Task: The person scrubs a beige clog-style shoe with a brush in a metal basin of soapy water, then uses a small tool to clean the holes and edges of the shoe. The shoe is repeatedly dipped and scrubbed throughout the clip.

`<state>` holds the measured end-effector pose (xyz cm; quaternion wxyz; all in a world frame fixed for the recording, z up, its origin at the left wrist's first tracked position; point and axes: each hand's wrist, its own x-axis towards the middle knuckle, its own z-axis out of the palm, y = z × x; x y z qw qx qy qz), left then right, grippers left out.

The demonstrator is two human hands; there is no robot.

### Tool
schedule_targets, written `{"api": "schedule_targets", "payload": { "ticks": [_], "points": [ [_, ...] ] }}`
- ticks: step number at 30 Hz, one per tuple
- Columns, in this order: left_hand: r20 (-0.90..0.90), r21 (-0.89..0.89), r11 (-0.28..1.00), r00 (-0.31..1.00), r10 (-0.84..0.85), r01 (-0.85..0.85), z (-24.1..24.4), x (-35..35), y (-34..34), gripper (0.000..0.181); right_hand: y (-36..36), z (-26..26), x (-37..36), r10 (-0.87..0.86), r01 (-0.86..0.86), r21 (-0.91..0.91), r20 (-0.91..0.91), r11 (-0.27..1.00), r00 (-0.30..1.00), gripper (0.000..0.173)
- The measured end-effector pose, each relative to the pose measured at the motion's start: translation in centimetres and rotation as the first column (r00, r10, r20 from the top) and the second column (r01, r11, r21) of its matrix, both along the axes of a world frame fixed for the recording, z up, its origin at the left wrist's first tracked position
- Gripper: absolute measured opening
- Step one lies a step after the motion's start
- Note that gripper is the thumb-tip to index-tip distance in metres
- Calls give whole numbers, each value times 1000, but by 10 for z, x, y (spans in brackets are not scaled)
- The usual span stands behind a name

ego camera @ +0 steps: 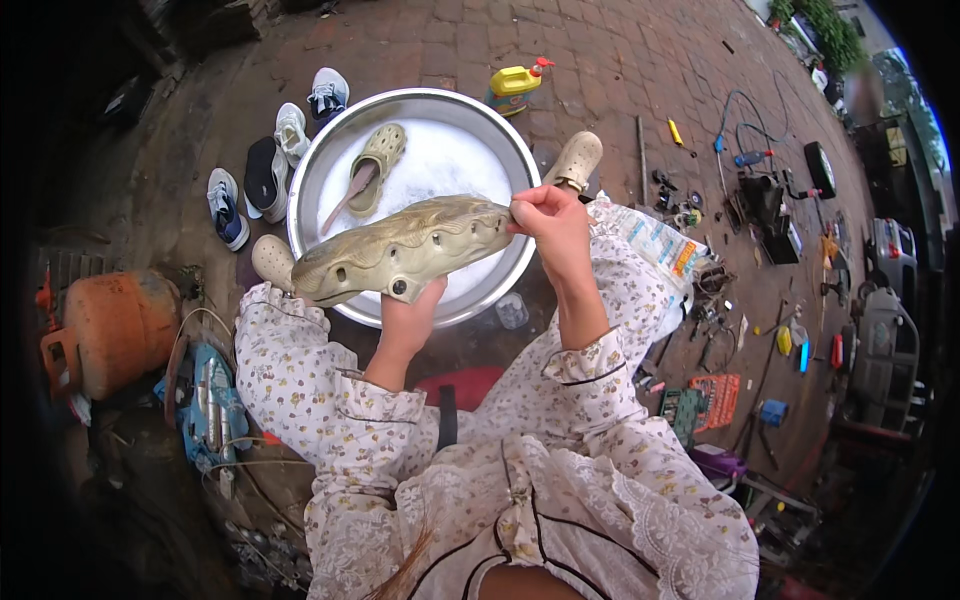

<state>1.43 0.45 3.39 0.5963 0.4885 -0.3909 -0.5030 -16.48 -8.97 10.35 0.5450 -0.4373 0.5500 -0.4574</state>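
Observation:
A beige-green foam clog (pixel 412 247), held sideways over a round metal basin (pixel 529 165), has a row of holes and a round strap rivet along its side. My left hand (pixel 411 311) grips it from below, its fingers hidden behind or inside the shoe. With thumb and fingertips my right hand (pixel 551 217) pinches the right end of the clog. White suds (pixel 442 154) fill the basin. Another olive clog (pixel 386 146) lies in the suds at the back left, with a brownish handle-like strip (pixel 351 196) sticking out of its opening.
A yellow pump bottle (pixel 512 90) stands behind the basin. Sneakers (pixel 226 210) and a black insole (pixel 262 172) lie to the left. An orange gas cylinder (pixel 124 330) is at far left. Tools, a green case (pixel 679 412) and car parts (pixel 772 217) litter the brick paving at right.

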Motion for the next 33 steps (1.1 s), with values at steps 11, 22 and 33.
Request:
{"api": "schedule_targets", "payload": {
  "ticks": [11,22,33],
  "points": [
    [-102,0,1000,995,11,-11,10,4,-2,31,2,-1,7,-77,85,-99,82,991,994,12],
    [-387,38,998,920,52,-40,18,1,-2,40,-1,-7,3,-152,156,-87,43,984,987,11],
    [-507,71,997,859,69,-38,17,5,-3,49,10,0,26,-171,190,-181,113,965,979,9]
  ]
}}
